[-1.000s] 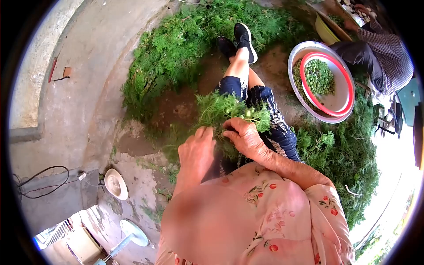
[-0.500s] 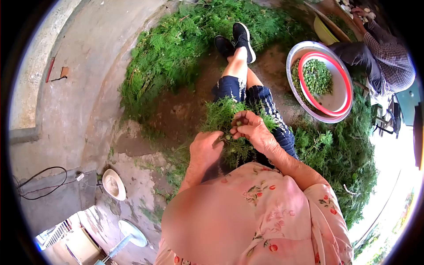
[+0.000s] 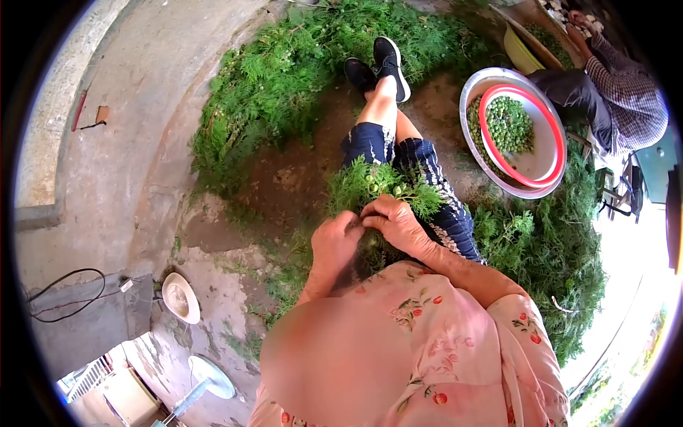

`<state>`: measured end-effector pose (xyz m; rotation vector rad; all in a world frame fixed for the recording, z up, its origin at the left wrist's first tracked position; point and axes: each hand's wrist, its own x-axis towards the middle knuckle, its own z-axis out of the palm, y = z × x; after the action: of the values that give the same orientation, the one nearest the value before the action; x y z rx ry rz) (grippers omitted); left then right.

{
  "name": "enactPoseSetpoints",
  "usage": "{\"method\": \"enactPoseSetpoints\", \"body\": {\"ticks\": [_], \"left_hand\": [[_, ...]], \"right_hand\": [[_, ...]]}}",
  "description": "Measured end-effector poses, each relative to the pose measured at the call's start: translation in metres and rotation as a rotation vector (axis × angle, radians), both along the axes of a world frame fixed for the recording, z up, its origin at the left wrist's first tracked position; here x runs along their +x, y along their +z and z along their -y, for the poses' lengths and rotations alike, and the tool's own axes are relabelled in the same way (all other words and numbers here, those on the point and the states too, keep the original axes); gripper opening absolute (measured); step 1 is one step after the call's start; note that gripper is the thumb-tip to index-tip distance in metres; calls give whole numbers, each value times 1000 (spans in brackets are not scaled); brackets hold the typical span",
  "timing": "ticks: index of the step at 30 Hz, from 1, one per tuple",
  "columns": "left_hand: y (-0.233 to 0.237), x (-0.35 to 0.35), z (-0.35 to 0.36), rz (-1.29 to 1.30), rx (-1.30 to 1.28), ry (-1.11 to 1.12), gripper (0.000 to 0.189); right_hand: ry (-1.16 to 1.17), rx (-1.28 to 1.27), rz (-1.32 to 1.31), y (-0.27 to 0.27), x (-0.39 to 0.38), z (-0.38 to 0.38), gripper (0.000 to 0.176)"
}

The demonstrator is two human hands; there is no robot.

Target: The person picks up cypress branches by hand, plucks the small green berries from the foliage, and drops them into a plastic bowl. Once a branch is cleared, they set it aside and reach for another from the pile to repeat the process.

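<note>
A feathery green sprig point(image 3: 420, 196) with small round green berries lies over my lap, just beyond my hands. My left hand point(image 3: 334, 245) is closed, its fingertips on the lower part of the sprig. Close against it, my right hand point(image 3: 398, 226) pinches at the same spot with bent fingers; what is between the fingertips is too small to make out. To the right, a red-rimmed basin point(image 3: 562, 146) holding many green berries sits inside a larger metal basin point(image 3: 478, 146), which also has berries in it.
Cut green branches point(image 3: 263, 99) are heaped beyond my feet, and more branches point(image 3: 555, 263) lie at the right. A co-worker point(image 3: 629, 99) sits at the upper right beside a yellow-green basin point(image 3: 521, 53). A pale hat point(image 3: 181, 297) and a fan point(image 3: 212, 377) are at the lower left.
My right hand has moved down and left, against my left hand. Its fingers no longer cover the sprig's berries, which now show above it.
</note>
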<state>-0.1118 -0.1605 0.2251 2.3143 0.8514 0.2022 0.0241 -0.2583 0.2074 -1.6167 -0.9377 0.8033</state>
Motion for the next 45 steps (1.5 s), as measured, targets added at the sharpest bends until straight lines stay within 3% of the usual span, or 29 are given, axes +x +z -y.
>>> {"method": "enactPoseSetpoints", "body": {"ticks": [2, 6, 10, 12, 15, 16, 18, 22, 23, 26, 27, 32, 35, 38, 39, 42, 45], "left_hand": [[3, -2, -1, -27, -18, -13, 17], [6, -5, -4, 84, -227, 105, 21], [1, -4, -6, 228, -296, 238, 24], [6, -1, -6, 249, -269, 286, 24], [7, 5, -8, 282, -240, 353, 22], [11, 7, -8, 352, -368, 383, 21], [22, 12, -7, 488, -628, 442, 19], [30, 11, -7, 438, -623, 427, 10], [32, 12, -5, 441, -639, 425, 9], [32, 15, 1, 432, -684, 426, 10], [30, 16, 2, 418, -697, 427, 12], [26, 19, -1, 333, -693, 431, 14], [8, 15, -5, 342, -585, 375, 17], [4, 17, -3, 265, -67, 243, 20], [9, 16, -2, 156, 29, 220, 26], [33, 18, 5, -71, 371, 89, 32], [57, 20, 9, -119, 495, -19, 37]], "right_hand": [[-106, -217, -415, 9, 10, 1, 14], [-224, 156, -981, 15, 33, 7, 17], [-163, 242, -1137, 39, 40, 19, 18], [-142, 116, -997, 54, 34, 25, 10], [141, -191, -712, 65, 25, 33, 19], [162, -328, -589, 70, 19, 30, 19], [71, -185, -228, 48, 7, 28, 22], [-107, -175, -117, 40, 6, 23, 27], [-97, -238, -156, 43, 9, 20, 33], [-15, -336, 44, 40, 8, 9, 35], [-75, -163, -78, 31, 2, 6, 38], [-35, -196, 10, 16, 2, 5, 35], [71, -306, 20, 24, 13, 5, 34], [121, -391, -232, 23, 19, 7, 35], [150, -488, -229, 28, 22, 7, 38], [177, -399, -249, 25, 24, 11, 40], [211, -460, -222, 33, 27, 11, 41]]}}
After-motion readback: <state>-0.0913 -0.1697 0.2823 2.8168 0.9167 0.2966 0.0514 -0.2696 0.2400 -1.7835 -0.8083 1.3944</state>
